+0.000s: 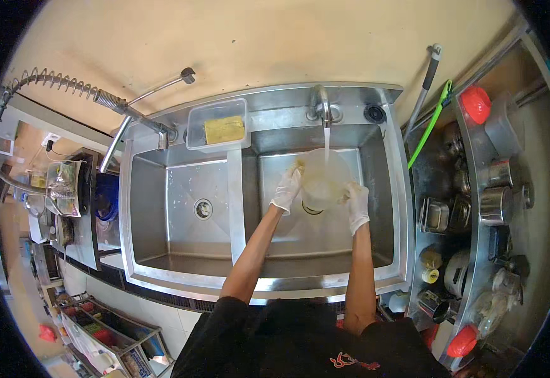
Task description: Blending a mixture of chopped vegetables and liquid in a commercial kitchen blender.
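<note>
White gloves cover both of my hands, which are over the right basin (279,245) of a steel double sink. Between them is a round translucent container (324,186), blurred at its edges. My left hand (290,188) grips its left side. On the opposite side my right hand (357,201) holds the rim. Water (327,144) runs from the curved faucet (323,104) into the container. The basin's drain (311,209) shows partly from under it.
A clear plastic tub (194,118) with a yellow sponge (224,130) stands on the sink's back ledge. A spring-hose tap (147,123) rises behind the left basin (189,236). Steel shelves with pots (496,206) and red bowls (476,105) line the right side.
</note>
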`<state>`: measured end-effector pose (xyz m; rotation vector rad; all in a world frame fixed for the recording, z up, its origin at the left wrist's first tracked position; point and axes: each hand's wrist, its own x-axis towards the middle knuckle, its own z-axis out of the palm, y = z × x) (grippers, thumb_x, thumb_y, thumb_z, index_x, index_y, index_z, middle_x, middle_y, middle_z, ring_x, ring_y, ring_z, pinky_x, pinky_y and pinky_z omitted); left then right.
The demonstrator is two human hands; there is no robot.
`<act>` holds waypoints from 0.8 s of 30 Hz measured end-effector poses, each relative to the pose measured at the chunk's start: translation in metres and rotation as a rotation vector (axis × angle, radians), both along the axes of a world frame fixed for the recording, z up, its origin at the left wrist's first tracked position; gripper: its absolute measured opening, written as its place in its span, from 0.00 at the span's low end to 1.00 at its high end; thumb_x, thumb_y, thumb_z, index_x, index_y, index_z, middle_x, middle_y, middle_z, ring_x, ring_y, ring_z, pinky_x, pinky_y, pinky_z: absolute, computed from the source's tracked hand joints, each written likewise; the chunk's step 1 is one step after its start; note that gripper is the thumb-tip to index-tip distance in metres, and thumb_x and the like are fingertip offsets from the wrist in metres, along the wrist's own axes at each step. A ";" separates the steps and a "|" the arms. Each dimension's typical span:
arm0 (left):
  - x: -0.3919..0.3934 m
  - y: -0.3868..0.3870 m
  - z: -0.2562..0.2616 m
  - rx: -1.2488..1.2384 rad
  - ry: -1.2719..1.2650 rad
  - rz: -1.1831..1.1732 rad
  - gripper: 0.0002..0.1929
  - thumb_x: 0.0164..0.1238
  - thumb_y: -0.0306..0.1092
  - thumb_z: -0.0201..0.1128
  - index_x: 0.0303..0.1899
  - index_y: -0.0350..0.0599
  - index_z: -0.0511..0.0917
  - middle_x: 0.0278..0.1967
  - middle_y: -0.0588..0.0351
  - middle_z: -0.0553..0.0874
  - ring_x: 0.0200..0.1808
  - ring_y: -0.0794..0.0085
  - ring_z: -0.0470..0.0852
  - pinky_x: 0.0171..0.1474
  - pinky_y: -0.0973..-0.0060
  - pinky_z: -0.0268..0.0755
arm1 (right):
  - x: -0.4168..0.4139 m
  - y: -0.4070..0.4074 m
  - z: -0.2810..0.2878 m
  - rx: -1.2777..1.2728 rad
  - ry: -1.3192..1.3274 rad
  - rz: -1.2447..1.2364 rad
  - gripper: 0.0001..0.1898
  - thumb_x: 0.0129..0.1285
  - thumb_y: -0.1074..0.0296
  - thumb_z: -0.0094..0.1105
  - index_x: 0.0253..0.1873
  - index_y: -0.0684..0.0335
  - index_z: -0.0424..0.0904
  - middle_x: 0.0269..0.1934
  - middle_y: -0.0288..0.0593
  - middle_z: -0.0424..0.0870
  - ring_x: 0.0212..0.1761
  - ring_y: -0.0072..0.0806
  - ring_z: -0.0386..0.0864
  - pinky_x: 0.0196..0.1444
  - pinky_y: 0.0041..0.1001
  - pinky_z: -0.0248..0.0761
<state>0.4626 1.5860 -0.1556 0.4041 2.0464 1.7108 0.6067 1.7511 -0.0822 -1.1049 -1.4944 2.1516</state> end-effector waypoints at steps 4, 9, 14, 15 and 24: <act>0.001 0.000 -0.004 -0.037 -0.024 0.014 0.18 0.76 0.33 0.44 0.62 0.36 0.69 0.53 0.56 0.79 0.55 0.75 0.75 0.58 0.80 0.66 | 0.001 -0.001 0.006 0.018 -0.020 0.021 0.06 0.60 0.67 0.57 0.30 0.59 0.73 0.21 0.31 0.71 0.19 0.17 0.67 0.21 0.21 0.64; 0.006 0.004 0.005 0.048 -0.046 0.021 0.17 0.75 0.33 0.47 0.60 0.36 0.70 0.52 0.57 0.79 0.53 0.75 0.76 0.56 0.81 0.68 | 0.002 -0.001 0.010 0.027 -0.038 0.031 0.08 0.60 0.65 0.59 0.29 0.57 0.72 0.22 0.28 0.70 0.21 0.14 0.65 0.24 0.19 0.61; 0.005 0.009 0.008 0.047 -0.027 0.064 0.18 0.73 0.40 0.50 0.54 0.38 0.76 0.46 0.46 0.84 0.51 0.61 0.81 0.55 0.70 0.69 | 0.002 0.005 0.000 0.065 -0.018 0.018 0.08 0.59 0.66 0.59 0.28 0.59 0.74 0.21 0.29 0.70 0.21 0.15 0.66 0.22 0.20 0.61; 0.005 0.010 0.009 0.099 -0.009 0.076 0.18 0.73 0.41 0.49 0.54 0.38 0.76 0.46 0.46 0.84 0.50 0.60 0.81 0.54 0.69 0.70 | 0.001 0.005 -0.001 0.065 -0.019 0.020 0.08 0.59 0.66 0.59 0.28 0.59 0.74 0.21 0.29 0.70 0.21 0.15 0.66 0.22 0.20 0.61; 0.001 0.010 0.003 0.020 0.054 0.109 0.18 0.71 0.41 0.51 0.53 0.39 0.77 0.45 0.43 0.84 0.49 0.56 0.82 0.52 0.67 0.71 | -0.002 0.001 0.011 0.070 -0.029 -0.007 0.08 0.58 0.68 0.59 0.26 0.60 0.74 0.19 0.30 0.71 0.18 0.15 0.66 0.18 0.21 0.59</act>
